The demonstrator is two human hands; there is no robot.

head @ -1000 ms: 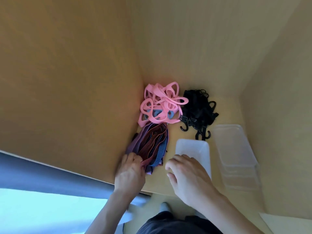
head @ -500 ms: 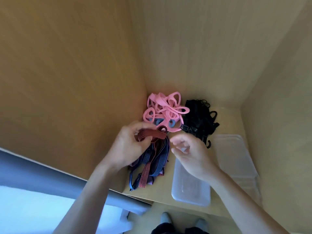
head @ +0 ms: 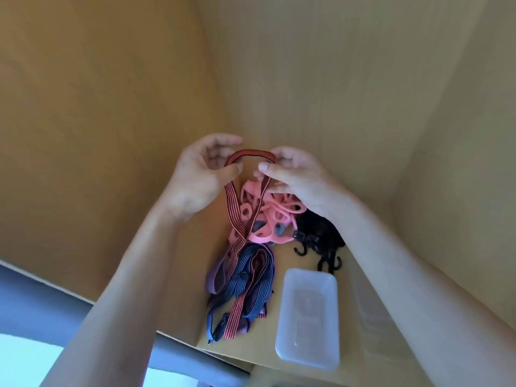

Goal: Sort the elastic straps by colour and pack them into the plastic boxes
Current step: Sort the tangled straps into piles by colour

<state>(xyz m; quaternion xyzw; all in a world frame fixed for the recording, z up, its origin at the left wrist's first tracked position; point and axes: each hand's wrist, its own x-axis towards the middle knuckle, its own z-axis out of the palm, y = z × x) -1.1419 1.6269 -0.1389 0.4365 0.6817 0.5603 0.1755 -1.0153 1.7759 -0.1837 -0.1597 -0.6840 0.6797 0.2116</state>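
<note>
I stand at a small wooden table (head: 268,339) set into a corner, with pale wood panels (head: 307,79) rising behind it and on both sides.

The red striped strap (head: 234,208) is raised above the table as a loop. My left hand (head: 201,177) pinches one side near the top and my right hand (head: 293,177) pinches the other. The two hands are close together, with the short arch of the loop spanning between them. The strap's two legs cross lower down and run into the heap of blue and purple striped straps (head: 251,277). A red tail lies over that heap toward the near edge.

I judge that I am pulling this one colour free. To do it well, I should lift slowly and watch where the legs cross. One hand can slide down to ease the red strap out, so the blue ones are not dragged along with it. Then I should fold it flat so it fits a box.

Behind the heap lie the pink straps (head: 276,216), a loose tangle against the back panel. Just to their right are the black straps with hooks (head: 318,238), partly under my right forearm.

The translucent plastic box (head: 282,317) sits at the near edge, just beside the striped heap. I can see no strap inside it, so the packing has not begun there.
</note>
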